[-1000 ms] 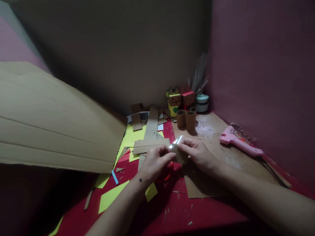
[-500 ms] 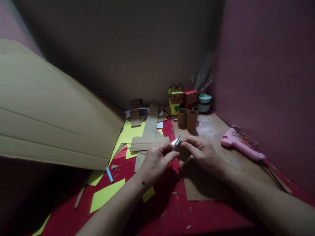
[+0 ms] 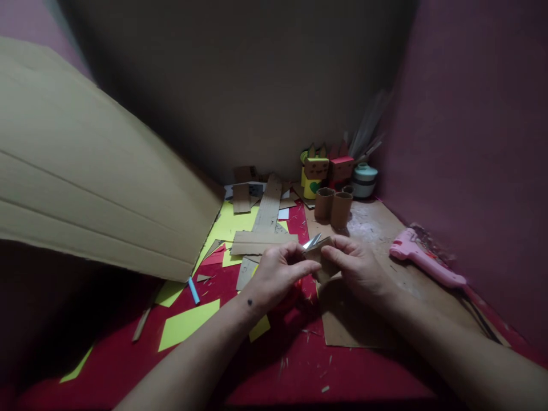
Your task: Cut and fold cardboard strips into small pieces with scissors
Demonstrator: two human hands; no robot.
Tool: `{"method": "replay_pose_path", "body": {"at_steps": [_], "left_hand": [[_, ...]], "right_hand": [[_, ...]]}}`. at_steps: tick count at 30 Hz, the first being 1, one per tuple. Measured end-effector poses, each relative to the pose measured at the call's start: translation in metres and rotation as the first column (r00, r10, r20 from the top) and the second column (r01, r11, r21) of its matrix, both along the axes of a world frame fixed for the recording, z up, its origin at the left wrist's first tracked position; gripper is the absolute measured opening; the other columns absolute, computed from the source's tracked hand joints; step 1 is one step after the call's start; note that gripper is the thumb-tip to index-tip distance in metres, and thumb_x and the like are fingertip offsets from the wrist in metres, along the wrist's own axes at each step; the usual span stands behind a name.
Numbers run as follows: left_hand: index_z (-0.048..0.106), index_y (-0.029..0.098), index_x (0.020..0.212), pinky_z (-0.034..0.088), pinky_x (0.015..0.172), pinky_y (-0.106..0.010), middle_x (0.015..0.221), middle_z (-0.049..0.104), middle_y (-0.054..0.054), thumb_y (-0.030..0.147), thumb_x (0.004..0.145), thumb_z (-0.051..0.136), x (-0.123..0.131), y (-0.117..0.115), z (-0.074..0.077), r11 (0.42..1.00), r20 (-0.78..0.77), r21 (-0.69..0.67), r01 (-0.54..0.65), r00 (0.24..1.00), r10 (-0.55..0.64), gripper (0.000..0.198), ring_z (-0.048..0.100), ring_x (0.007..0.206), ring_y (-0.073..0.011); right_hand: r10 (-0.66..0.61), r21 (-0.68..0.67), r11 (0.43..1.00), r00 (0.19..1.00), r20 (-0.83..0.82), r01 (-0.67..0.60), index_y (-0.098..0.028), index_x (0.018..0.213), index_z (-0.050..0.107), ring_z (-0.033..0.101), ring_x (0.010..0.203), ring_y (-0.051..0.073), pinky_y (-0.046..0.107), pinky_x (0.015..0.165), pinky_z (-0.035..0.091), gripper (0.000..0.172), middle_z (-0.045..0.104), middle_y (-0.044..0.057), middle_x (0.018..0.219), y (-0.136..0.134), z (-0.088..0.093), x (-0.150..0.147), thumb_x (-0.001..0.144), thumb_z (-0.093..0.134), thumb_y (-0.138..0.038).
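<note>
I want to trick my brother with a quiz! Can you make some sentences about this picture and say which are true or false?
1. The right hand pinches a cardboard piece. True.
2. The glue gun is blue. False: the glue gun is pink.
3. A shiny blade shows by the left hand. True.
4. The yellow figure has a red heart. False: the heart is green.
5. Three tubes stand close together. True.

Your view is dim; the pointed silver metal blade glints, and shadow darkens the flat brown cardboard sheet.
</note>
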State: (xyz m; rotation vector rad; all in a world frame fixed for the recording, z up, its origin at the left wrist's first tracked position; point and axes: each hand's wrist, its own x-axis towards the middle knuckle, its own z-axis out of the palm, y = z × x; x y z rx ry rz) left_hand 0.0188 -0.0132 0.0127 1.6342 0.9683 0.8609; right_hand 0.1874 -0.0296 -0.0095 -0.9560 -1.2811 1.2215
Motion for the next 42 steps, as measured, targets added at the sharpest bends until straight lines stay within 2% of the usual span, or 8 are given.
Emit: {"method": "replay_pose_path", "body": {"at_steps": [4,9,17,22,26,33,37,42], "left_hand": [[0.056,0.017,0.062,0.038,0.053,-0.023,0.058,0.054,0.003,0.022,0.065,0.071,0.002,0.000,-0.001,0.999,0.032,-0.039,-0.009,0.999,0.010,0.016,0.047,0.055,-0.0099],[0.057,0.017,0.062,0.038,0.051,-0.022,0.059,0.053,0.002,0.020,0.070,0.066,-0.001,-0.001,-0.003,1.000,0.041,0.003,0.005,0.999,-0.006,0.012,0.047,0.055,-0.0100],[0.061,0.019,0.078,0.043,0.060,-0.026,0.069,0.058,0.000,0.030,0.079,0.061,-0.004,0.002,-0.017,0.991,0.011,0.129,0.019,1.000,-0.020,0.011,0.053,0.065,-0.0135],[0.059,0.018,0.069,0.040,0.056,-0.024,0.063,0.054,0.002,0.025,0.079,0.060,-0.005,0.001,-0.012,0.980,-0.041,0.198,-0.005,0.999,0.014,0.012,0.048,0.060,-0.0120],[0.057,0.018,0.065,0.038,0.054,-0.023,0.060,0.052,0.003,0.023,0.077,0.062,-0.007,0.002,-0.008,0.972,-0.046,0.236,-0.008,0.999,0.020,0.014,0.045,0.057,-0.0106],[0.060,0.017,0.070,0.039,0.058,-0.022,0.064,0.057,0.003,0.026,0.080,0.061,-0.006,0.002,-0.010,0.950,-0.081,0.313,0.002,0.996,0.024,0.013,0.049,0.060,-0.0105],[0.060,0.017,0.071,0.038,0.059,-0.022,0.063,0.054,0.004,0.027,0.081,0.060,-0.006,0.001,-0.009,0.960,-0.113,0.279,0.020,0.993,0.012,0.014,0.048,0.061,-0.0101],[0.057,0.017,0.068,0.037,0.061,-0.024,0.064,0.050,0.003,0.027,0.084,0.056,-0.009,0.007,-0.010,0.963,0.027,0.266,-0.032,0.999,0.026,0.019,0.045,0.063,-0.0106]], "right_hand": [[0.037,-0.129,0.990,0.983,-0.182,-0.061,-0.016,0.076,0.064,0.053,0.056,0.012,0.025,0.054,0.041,0.019,0.062,0.001,0.066,0.003,-0.003,-0.004,0.075,0.066,-0.035],[0.058,-0.228,0.967,0.973,-0.224,-0.110,-0.017,0.079,0.064,0.056,0.057,0.013,0.026,0.055,0.045,0.019,0.063,0.001,0.068,0.002,0.001,-0.004,0.069,0.072,-0.031],[0.028,-0.119,0.992,0.981,-0.194,-0.052,-0.019,0.084,0.065,0.061,0.066,0.014,0.028,0.064,0.047,0.014,0.065,0.001,0.076,-0.001,-0.006,-0.007,0.072,0.072,-0.024],[0.109,-0.091,0.988,0.977,-0.183,-0.127,-0.020,0.088,0.065,0.060,0.063,0.013,0.026,0.062,0.047,0.016,0.064,0.000,0.073,-0.004,-0.008,-0.008,0.082,0.064,-0.034],[0.107,-0.081,0.990,0.988,-0.108,-0.116,-0.022,0.095,0.068,0.064,0.076,0.016,0.032,0.073,0.050,0.021,0.068,0.003,0.085,-0.006,-0.004,-0.010,0.084,0.060,-0.038],[-0.024,0.163,0.986,0.997,0.074,0.012,-0.020,0.087,0.073,0.060,0.095,0.018,0.031,0.089,0.043,0.017,0.067,0.005,0.095,-0.009,0.007,-0.012,0.086,0.058,-0.028],[-0.018,0.031,0.999,1.000,0.009,0.018,-0.019,0.087,0.071,0.062,0.085,0.017,0.030,0.079,0.047,0.020,0.067,0.004,0.088,-0.009,0.003,-0.013,0.085,0.060,-0.035],[0.165,-0.104,0.979,0.980,-0.110,-0.177,-0.020,0.098,0.067,0.062,0.068,0.014,0.029,0.067,0.049,0.023,0.066,0.001,0.077,-0.006,-0.006,-0.012,0.084,0.061,-0.037]]}}
